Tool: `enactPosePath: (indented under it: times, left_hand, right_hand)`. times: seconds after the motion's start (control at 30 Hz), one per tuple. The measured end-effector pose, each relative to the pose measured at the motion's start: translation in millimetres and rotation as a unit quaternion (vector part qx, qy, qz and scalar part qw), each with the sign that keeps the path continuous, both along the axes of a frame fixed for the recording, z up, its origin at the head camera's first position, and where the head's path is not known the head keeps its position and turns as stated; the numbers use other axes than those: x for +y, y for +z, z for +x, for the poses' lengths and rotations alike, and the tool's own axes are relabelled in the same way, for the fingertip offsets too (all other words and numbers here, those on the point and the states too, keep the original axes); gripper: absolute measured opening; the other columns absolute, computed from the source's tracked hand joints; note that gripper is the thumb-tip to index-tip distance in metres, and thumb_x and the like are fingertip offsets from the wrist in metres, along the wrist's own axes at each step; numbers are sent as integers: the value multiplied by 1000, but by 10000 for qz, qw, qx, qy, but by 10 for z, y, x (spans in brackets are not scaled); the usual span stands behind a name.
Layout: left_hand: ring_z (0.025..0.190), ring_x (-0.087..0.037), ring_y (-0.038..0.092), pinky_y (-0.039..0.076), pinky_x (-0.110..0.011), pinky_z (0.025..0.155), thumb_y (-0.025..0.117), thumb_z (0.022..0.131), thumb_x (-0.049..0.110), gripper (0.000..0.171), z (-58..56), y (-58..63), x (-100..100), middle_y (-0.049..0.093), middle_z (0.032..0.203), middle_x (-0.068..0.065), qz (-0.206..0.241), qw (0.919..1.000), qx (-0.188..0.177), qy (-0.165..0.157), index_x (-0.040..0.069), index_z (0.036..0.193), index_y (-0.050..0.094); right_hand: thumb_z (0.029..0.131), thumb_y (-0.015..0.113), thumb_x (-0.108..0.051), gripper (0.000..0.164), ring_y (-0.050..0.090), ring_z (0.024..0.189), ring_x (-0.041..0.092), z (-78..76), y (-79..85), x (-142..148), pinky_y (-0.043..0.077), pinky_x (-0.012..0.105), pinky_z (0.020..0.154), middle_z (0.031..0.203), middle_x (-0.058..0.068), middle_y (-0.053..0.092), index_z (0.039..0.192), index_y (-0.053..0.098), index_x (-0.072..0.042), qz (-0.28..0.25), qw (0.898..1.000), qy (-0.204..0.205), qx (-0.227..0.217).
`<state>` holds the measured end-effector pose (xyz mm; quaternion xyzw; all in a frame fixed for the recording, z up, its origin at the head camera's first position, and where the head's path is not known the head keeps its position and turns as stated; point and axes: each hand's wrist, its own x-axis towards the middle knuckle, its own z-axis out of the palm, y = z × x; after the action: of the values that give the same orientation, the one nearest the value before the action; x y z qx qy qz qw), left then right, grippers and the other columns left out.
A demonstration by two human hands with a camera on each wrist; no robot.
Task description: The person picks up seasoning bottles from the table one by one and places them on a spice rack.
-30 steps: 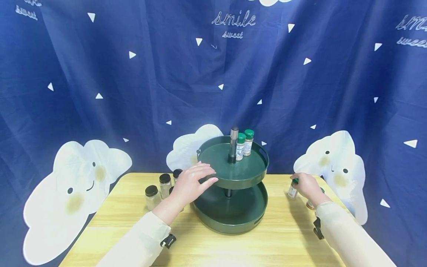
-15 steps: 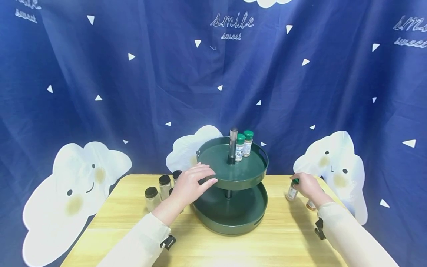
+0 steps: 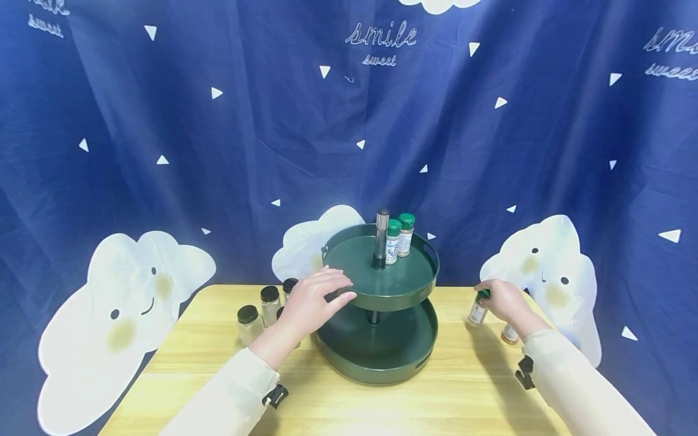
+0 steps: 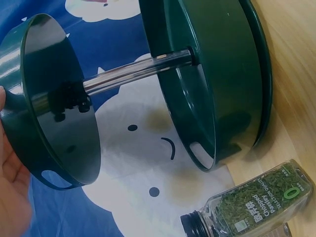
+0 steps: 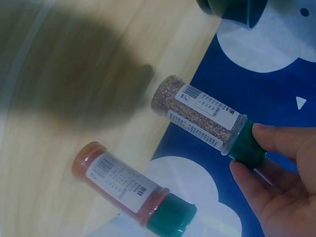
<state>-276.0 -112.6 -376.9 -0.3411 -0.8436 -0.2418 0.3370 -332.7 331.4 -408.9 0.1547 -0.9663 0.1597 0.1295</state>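
Note:
My right hand (image 3: 504, 300) pinches the green cap of a spice jar (image 3: 477, 313) between thumb and fingers, at the right of the table. In the right wrist view this jar (image 5: 197, 116) holds brownish granules behind a white label. Beside it stands a second green-capped jar (image 5: 123, 185) with orange-red contents, partly under my wrist in the head view. My left hand (image 3: 313, 297) rests with extended fingers at the left rim of the upper tray of a dark green two-tier rack (image 3: 376, 357). Two green-capped jars (image 3: 392, 247) stand on that tray beside the central post.
Several black-capped glass jars (image 3: 249, 330) stand left of the rack, some behind my left hand. One, labelled chopped parsley (image 4: 261, 197), shows in the left wrist view. A blue curtain (image 3: 245, 121) with clouds hangs behind the wooden table (image 3: 218, 387).
The pinched jar has shifted slightly left and tilts a little. My right wrist has moved slightly right, showing more of the second jar. My left hand stays at the rim.

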Motion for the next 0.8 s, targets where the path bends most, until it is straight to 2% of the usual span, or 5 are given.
enactPosePath:
  times: [0.3,0.53,0.8]
  left_hand:
    - [116,-15,65,41,-31,114,78,88,34,27,4,-2,-2,75,110,2,-7,10000,-4,32,15,108,78]
    - [116,-16,65,41,-32,113,78,88,32,26,13,2,-5,75,109,3,-1,10000,25,27,15,107,78]
    - [116,-16,65,41,-33,113,78,88,33,26,13,3,1,75,110,3,-20,10000,1,40,15,107,78]
  right_hand:
    - [75,73,8,28,65,95,49,58,116,-9,53,61,84,104,28,70,102,72,7,-25,10000,35,-36]
    - [79,72,6,28,65,96,47,101,235,-41,54,60,81,106,28,70,107,73,4,-131,9996,-96,-217]
    - [75,71,8,29,67,90,42,139,338,-99,54,57,79,101,26,71,103,74,5,-132,9998,76,101]
